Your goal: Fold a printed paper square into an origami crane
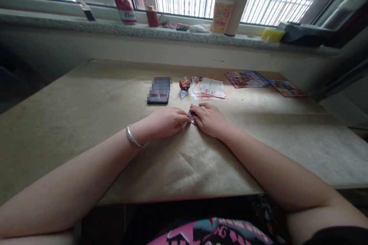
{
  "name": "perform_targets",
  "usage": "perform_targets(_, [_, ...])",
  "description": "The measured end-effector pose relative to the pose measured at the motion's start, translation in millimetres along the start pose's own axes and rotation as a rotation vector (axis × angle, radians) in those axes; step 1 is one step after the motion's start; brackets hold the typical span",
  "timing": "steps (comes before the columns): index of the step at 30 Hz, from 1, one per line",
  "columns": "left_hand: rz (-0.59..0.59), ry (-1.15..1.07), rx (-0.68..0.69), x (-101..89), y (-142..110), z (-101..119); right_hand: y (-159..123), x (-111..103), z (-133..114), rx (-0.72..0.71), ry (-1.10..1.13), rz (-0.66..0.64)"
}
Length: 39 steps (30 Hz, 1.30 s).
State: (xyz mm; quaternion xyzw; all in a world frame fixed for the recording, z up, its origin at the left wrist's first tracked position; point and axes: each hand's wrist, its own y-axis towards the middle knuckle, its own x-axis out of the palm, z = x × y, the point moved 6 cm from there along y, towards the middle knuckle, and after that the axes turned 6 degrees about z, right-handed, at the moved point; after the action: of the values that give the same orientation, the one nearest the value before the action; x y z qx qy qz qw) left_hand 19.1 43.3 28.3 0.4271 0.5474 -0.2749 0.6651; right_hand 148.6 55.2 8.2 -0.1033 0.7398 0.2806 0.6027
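My left hand (163, 122) and my right hand (208, 119) meet at the middle of the table, their fingertips pinching a small piece of folded printed paper (191, 116). Much of that piece is hidden by my fingers. A silver bangle (132, 136) circles my left wrist. Just beyond my hands lie a folded paper shape in red and blue (184, 86) and a loose stack of red-and-white flyers (208, 88). A smartphone (159, 91) lies face up to the left of the shape, its screen pixelated.
Brown kraft paper (86, 122) covers the table. Two glossy leaflets (246, 79) lie at the far right. On the granite windowsill (115, 27) behind stand a red can (125, 8), a printed paper cup (222, 14) and a yellow sponge (272, 35).
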Motion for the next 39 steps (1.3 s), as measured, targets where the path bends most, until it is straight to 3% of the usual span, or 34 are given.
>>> perform_targets(11, [0.079,0.063,-0.024,4.0,4.4,-3.8,5.2,9.2,9.1,-0.019,0.015,-0.067])
perform_targets(19, [0.051,0.095,-0.048,0.5,5.5,0.3,2.7,10.3,10.7,0.017,0.017,-0.139])
perform_targets(33, [0.06,0.197,-0.083,-3.6,2.4,9.5,1.0,13.8,25.0,0.075,0.02,-0.129])
perform_targets(39, [0.044,0.127,-0.101,-3.0,3.9,4.7,-1.3,9.2,24.9,0.055,0.0,-0.107])
